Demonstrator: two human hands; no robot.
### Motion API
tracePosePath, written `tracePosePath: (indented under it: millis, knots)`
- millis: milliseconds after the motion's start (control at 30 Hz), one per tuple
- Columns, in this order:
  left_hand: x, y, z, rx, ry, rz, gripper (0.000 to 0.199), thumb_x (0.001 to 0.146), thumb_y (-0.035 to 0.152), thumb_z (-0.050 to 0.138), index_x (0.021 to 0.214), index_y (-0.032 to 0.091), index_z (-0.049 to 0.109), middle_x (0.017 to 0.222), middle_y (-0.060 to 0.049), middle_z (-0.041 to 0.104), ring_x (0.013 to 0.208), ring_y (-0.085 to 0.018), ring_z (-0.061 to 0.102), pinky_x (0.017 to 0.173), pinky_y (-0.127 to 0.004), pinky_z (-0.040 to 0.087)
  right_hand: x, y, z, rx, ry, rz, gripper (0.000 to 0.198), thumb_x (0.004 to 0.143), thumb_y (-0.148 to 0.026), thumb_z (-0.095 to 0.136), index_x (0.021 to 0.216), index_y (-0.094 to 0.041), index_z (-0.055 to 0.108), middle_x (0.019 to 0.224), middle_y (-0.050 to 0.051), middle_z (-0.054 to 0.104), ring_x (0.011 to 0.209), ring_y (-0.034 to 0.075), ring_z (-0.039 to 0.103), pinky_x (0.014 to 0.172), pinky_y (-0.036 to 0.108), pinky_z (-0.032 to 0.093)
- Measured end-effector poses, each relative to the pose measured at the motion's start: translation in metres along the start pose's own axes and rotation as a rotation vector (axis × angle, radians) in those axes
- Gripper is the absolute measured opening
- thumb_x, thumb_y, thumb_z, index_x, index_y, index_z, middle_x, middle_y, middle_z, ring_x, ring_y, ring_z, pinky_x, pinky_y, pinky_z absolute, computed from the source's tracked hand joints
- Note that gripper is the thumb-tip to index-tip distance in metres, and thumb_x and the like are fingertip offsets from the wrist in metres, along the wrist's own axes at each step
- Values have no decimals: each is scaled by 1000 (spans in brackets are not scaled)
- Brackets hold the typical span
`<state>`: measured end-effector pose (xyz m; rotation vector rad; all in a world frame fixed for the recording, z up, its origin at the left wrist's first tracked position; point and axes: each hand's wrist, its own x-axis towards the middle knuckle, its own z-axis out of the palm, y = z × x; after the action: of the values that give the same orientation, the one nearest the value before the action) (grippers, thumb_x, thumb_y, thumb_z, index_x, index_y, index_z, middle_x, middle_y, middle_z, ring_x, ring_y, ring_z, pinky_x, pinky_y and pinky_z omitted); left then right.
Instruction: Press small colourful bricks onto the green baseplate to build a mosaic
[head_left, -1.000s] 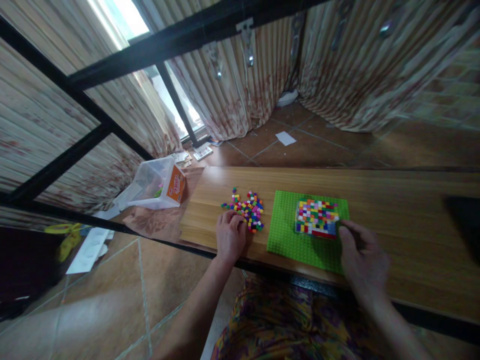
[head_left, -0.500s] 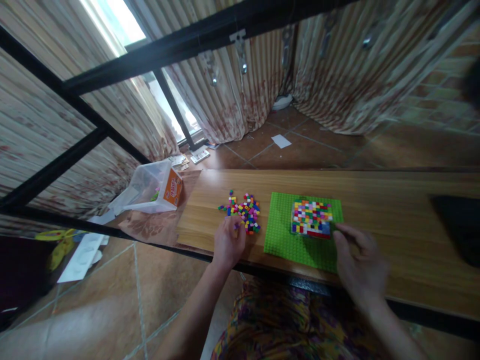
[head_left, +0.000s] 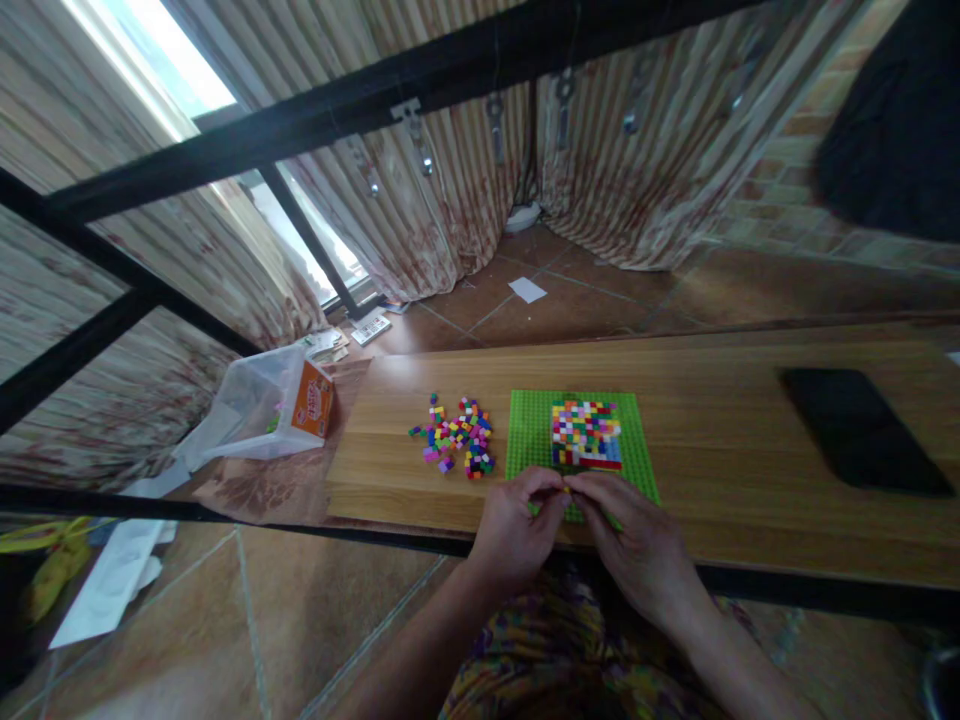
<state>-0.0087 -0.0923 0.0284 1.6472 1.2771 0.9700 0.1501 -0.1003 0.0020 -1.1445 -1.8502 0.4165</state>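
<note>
My left hand (head_left: 517, 525) and my right hand (head_left: 636, 530) meet fingertip to fingertip over the near edge of the green studded baseplate (head_left: 523, 425). Pinched between them is a small yellow toy brick (head_left: 567, 489), mostly covered by the fingers. Just beyond the fingertips, a many-coloured block of small bricks (head_left: 583, 430) stands on the baseplate, with a long red brick (head_left: 601, 464) along its near side. To the left of the baseplate lies a loose pile of small coloured bricks (head_left: 457, 432).
The wooden table (head_left: 720, 430) carries a dark tablet-like slab (head_left: 862, 430) at the right. Off its left end stands a clear plastic box (head_left: 255, 400) with an orange label. Dark metal bars (head_left: 300, 130) cross in front of the curtains.
My left hand has moved right from the brick pile to the baseplate's near edge. My right hand has come left to meet it. The view has shifted rightward.
</note>
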Motion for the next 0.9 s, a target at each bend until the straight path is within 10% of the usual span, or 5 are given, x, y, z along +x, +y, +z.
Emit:
tracePosePath:
  millis: [900]
  knots:
    - [11,-51,14,167,159,61,16,89,13,56,102,17,66,94,-7,72,82,-16,68,76,-27,55,23,48,-8,-163,246,171,17,95,-30,59,99,-20,71,97,7,75,88,20,71,82,35,56]
